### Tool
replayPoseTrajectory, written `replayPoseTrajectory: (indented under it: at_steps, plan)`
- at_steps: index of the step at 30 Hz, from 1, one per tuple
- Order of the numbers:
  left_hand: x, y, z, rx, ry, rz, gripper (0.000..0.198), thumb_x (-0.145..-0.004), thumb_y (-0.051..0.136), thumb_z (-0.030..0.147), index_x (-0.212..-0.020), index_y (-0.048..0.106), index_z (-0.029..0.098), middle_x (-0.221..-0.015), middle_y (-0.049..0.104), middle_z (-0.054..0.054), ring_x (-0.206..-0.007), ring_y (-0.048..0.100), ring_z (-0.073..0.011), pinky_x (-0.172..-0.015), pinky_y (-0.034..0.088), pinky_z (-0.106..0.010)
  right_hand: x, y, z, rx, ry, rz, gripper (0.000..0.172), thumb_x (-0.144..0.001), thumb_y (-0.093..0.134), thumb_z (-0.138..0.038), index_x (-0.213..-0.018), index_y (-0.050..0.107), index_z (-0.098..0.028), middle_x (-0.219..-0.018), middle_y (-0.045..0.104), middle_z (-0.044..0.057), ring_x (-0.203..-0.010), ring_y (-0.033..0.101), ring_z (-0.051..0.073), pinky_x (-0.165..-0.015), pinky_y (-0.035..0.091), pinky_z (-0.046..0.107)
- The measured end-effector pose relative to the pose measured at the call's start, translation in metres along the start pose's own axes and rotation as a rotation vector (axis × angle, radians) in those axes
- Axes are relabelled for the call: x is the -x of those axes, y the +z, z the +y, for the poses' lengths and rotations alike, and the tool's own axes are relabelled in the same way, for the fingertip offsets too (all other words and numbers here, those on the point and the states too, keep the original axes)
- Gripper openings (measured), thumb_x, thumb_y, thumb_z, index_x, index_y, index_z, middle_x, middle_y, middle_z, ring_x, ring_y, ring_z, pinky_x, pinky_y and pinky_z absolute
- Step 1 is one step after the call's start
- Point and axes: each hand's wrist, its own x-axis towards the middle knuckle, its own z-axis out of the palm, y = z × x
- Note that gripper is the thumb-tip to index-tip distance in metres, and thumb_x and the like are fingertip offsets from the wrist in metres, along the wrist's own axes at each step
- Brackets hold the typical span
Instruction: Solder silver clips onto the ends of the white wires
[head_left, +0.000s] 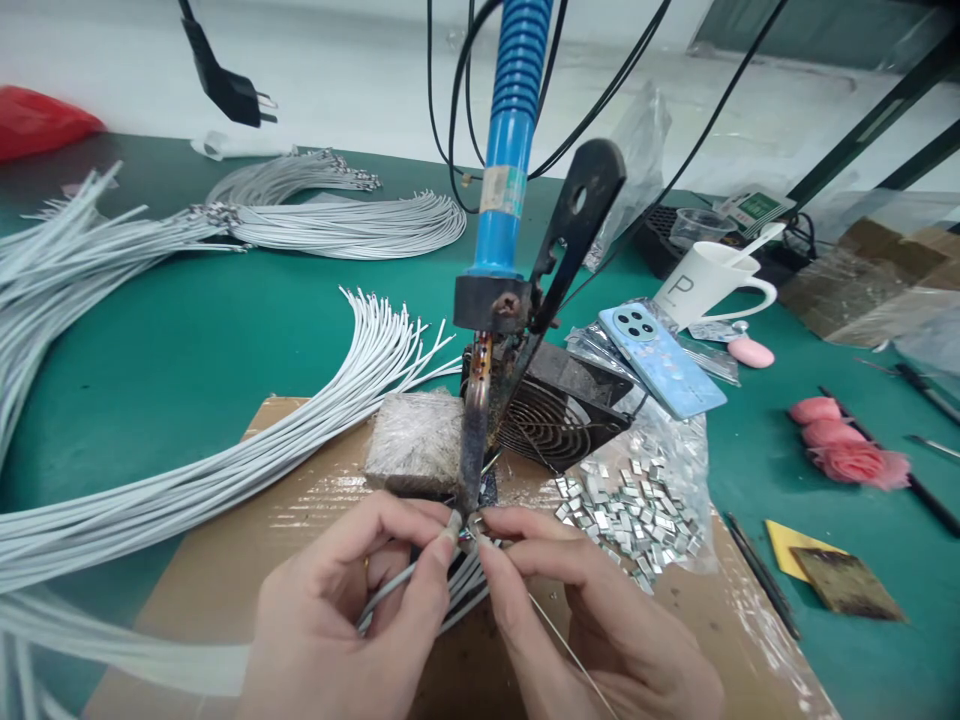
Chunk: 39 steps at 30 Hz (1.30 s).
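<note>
Both hands sit low in the head view, close together, fingertips nearly meeting at the middle. The left hand (352,610) shows its back to the camera, knuckles raised and fingers curled inward, thumb and forefinger pinched together at the tip and pointing up and to the right. The right hand (592,610) mirrors it from the other side, thumb and forefinger pressed together and pointing up and to the left, the other fingers folded loosely beneath, wrist running off the bottom edge.
</note>
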Motion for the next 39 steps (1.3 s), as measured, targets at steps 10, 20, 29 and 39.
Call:
replayPoseTrajectory:
  at_steps: [10, 20, 29, 39]
  plan:
    - [0.0, 0.002, -0.001, 0.017, 0.014, 0.014, 0.012, -0.082, 0.08, 0.03, -0.073, 0.076, 0.025, -0.085, 0.079, -0.001, -0.071, 0.077, -0.016, -0.049, 0.051, -0.011, -0.001, 0.002, 0.001, 0.004, -0.03, -0.003, 0.017, -0.082, 0.078, -0.01, -0.077, 0.074, -0.026, -0.085, 0.08, -0.004, -0.075, 0.077, 0.011, -0.076, 0.058, 0.014]
    - [-0.001, 0.006, 0.004, 0.033, 0.03, 0.041, 0.013, -0.082, 0.08, 0.03, -0.071, 0.077, 0.026, -0.082, 0.08, 0.001, -0.068, 0.076, -0.0143, -0.052, 0.053, -0.011, -0.002, 0.0, 0.001, -0.011, -0.06, -0.016, 0.018, -0.082, 0.079, -0.009, -0.08, 0.075, -0.026, -0.086, 0.08, -0.004, -0.075, 0.078, 0.011, -0.075, 0.058, 0.015]
    - [-0.002, -0.001, -0.003, 0.024, 0.029, -0.011, 0.012, -0.085, 0.078, 0.03, -0.076, 0.076, 0.025, -0.086, 0.08, 0.0, -0.071, 0.077, -0.0147, -0.062, 0.059, -0.014, -0.001, 0.0, 0.001, 0.014, -0.038, -0.013, 0.017, -0.084, 0.078, -0.011, -0.078, 0.073, -0.027, -0.087, 0.08, -0.007, -0.077, 0.077, 0.008, -0.078, 0.057, 0.012]
    - [-0.005, 0.018, 0.012, -0.042, 0.131, 0.235, 0.035, -0.065, 0.09, 0.052, -0.069, 0.074, 0.021, -0.069, 0.078, -0.003, -0.059, 0.075, -0.0212, -0.047, 0.059, -0.023, -0.001, -0.001, 0.003, 0.005, -0.048, -0.036, 0.017, -0.085, 0.079, -0.011, -0.082, 0.075, -0.027, -0.089, 0.079, -0.007, -0.078, 0.075, 0.008, -0.079, 0.055, 0.013]
